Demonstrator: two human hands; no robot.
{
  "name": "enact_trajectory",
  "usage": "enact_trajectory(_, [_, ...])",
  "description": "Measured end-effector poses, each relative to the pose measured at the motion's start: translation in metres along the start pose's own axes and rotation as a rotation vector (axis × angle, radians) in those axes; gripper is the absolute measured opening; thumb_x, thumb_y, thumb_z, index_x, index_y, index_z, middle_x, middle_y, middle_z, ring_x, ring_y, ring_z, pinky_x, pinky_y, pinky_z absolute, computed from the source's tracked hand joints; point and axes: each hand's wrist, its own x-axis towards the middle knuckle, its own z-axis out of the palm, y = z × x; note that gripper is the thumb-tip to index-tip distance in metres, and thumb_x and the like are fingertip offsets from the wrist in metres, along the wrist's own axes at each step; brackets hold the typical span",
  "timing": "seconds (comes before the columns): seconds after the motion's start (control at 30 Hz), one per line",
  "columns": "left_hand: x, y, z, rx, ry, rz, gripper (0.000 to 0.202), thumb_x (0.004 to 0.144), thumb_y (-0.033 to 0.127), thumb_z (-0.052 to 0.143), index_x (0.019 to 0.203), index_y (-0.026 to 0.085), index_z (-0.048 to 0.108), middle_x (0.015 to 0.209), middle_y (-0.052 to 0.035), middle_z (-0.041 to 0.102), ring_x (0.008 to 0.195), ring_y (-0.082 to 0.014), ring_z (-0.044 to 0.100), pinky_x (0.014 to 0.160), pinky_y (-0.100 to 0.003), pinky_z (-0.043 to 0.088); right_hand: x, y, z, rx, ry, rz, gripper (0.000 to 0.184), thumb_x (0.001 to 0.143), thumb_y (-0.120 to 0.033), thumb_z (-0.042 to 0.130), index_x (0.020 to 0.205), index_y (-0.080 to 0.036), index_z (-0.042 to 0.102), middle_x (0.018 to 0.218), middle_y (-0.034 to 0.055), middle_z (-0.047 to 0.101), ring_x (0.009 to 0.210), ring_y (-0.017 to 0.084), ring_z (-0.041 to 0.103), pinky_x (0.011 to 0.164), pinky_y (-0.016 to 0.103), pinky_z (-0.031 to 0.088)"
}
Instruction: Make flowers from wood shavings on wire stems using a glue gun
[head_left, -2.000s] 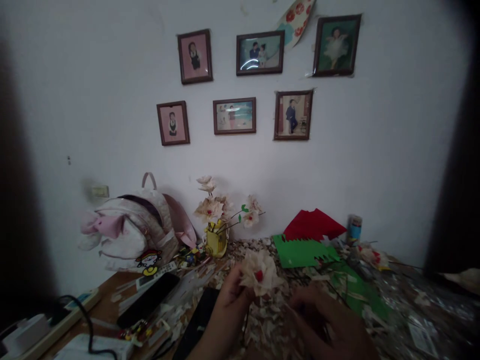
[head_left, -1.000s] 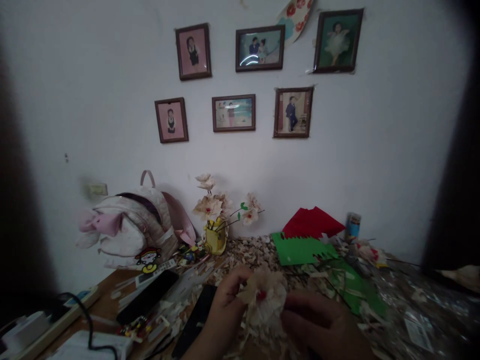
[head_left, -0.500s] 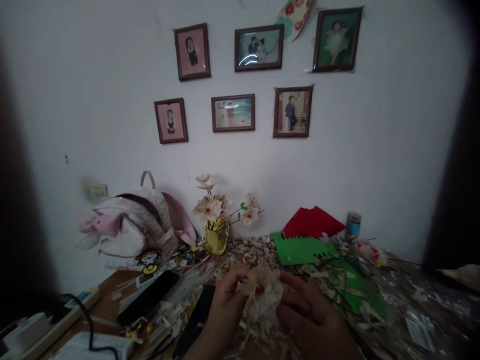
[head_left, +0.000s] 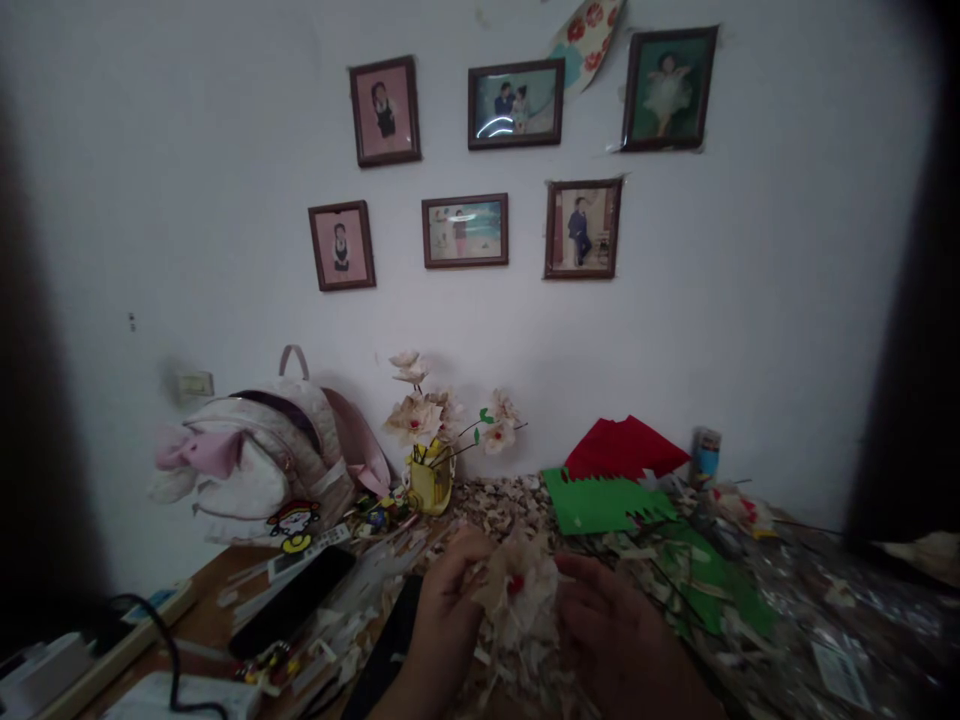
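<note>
Fingers, left: I am closing the fingertips [head_left: 466,548] of my left hand [head_left: 442,605] on the left side of a cream crepe-paper flower with a red centre [head_left: 517,590], thumb and fingers pinching its petals.
Fingers, right: I am curling the fingers [head_left: 583,572] of my right hand [head_left: 619,635] onto the flower's right side and gripping the petals there; blur is hiding the very tips.
Flower, position: it is sitting between both hands, over the litter on the table, red centre facing me.
Litter: pale paper scraps [head_left: 510,505] are covering the brown wooden table [head_left: 202,612] beneath and behind my hands.
Vase: a small yellow vase [head_left: 431,485] is standing upright beyond my left hand, holding more cream paper flowers on thin stems.
Paper sheets: a green sheet with a jagged edge [head_left: 600,502] is lying beyond my right hand; a red folded sheet [head_left: 624,448] is lying just behind it, by the wall.
Can: a small cylindrical can [head_left: 705,455] is standing right of the red sheet.
Backpack: a pink and white backpack [head_left: 259,455] is leaning against the wall, left of the vase.
Device: a long black flat device [head_left: 296,598] is lying left of my left hand.
Wall: six dark-framed photographs [head_left: 465,230] are hanging above.
</note>
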Motion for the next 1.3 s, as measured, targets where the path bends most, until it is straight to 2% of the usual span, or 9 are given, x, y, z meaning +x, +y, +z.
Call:
enact_trajectory(0.1, [0.000,-0.002,0.000,0.026,0.003,0.021,0.008,0.069,0.020,0.059,0.063,0.020,0.063,0.062,0.0017,0.057,0.063,-0.0155,0.053,0.063,-0.023,0.041,0.000,-0.001,0.001,-0.022,0.036,-0.007,0.037,0.040,-0.028,0.087,0.071,-0.018,0.068,0.052,-0.0030,0.064,0.044,0.007,0.055,0.041,0.016,0.041])
enact_trajectory(0.2, [0.001,-0.004,-0.001,0.049,-0.009,0.070,0.011,0.072,0.022,0.057,0.065,0.020,0.064,0.064,0.0005,0.058,0.065,-0.0164,0.054,0.062,-0.024,0.041,0.000,-0.002,0.000,-0.081,0.042,0.004,0.037,0.042,-0.031,0.086,0.071,-0.018,0.067,0.058,-0.0010,0.066,0.047,0.009,0.056,0.045,0.019,0.043])
enact_trajectory(0.43, [-0.001,-0.010,-0.003,0.129,-0.076,0.133,0.012,0.074,0.015,0.055,0.068,0.021,0.063,0.066,0.0025,0.057,0.065,-0.0141,0.050,0.062,-0.022,0.038,0.003,0.003,-0.004,-0.140,0.079,-0.073,0.036,0.043,-0.031,0.084,0.071,-0.018,0.066,0.055,-0.0029,0.063,0.049,0.010,0.055,0.044,0.019,0.041])
enact_trajectory(0.7, [-0.004,-0.011,0.000,0.138,-0.051,0.033,0.014,0.075,0.019,0.054,0.063,0.021,0.061,0.063,0.0029,0.057,0.065,-0.0142,0.050,0.063,-0.022,0.037,0.006,0.009,0.001,-0.066,0.193,-0.116,0.032,0.037,-0.022,0.084,0.065,-0.019,0.067,0.049,-0.0039,0.063,0.044,0.008,0.053,0.040,0.016,0.039])
enact_trajectory(0.9, [-0.007,-0.007,0.007,0.007,0.002,-0.121,0.009,0.069,0.020,0.057,0.061,0.020,0.061,0.064,0.0019,0.056,0.066,-0.0156,0.051,0.063,-0.024,0.039,0.016,0.015,-0.017,-0.036,0.098,-0.017,0.035,0.039,-0.023,0.087,0.068,-0.019,0.068,0.058,-0.0008,0.068,0.052,0.011,0.059,0.047,0.019,0.045])
enact_trajectory(1.0, [-0.008,-0.004,0.010,-0.037,0.002,-0.173,0.010,0.069,0.023,0.057,0.060,0.020,0.062,0.064,0.0018,0.056,0.066,-0.0164,0.053,0.064,-0.025,0.040,0.014,0.015,-0.014,-0.017,0.105,-0.016,0.034,0.037,-0.023,0.088,0.065,-0.019,0.068,0.055,-0.0022,0.067,0.048,0.010,0.058,0.044,0.017,0.045])
enact_trajectory(1.17, [-0.005,-0.001,0.007,0.008,0.027,-0.080,0.013,0.069,0.028,0.059,0.060,0.019,0.063,0.061,0.0012,0.057,0.063,-0.0160,0.052,0.060,-0.024,0.041,0.003,0.006,0.001,0.043,0.064,0.000,0.032,0.038,-0.024,0.088,0.062,-0.019,0.068,0.051,-0.0039,0.065,0.042,0.006,0.055,0.041,0.014,0.042])
enact_trajectory(1.3, [-0.002,-0.004,0.002,0.030,0.009,-0.037,0.018,0.072,0.032,0.057,0.060,0.019,0.063,0.062,0.0001,0.059,0.062,-0.0162,0.052,0.061,-0.025,0.040,-0.002,0.000,0.003,0.016,-0.005,0.044,0.031,0.039,-0.024,0.088,0.061,-0.017,0.067,0.050,-0.0030,0.065,0.042,0.006,0.055,0.044,0.016,0.042])
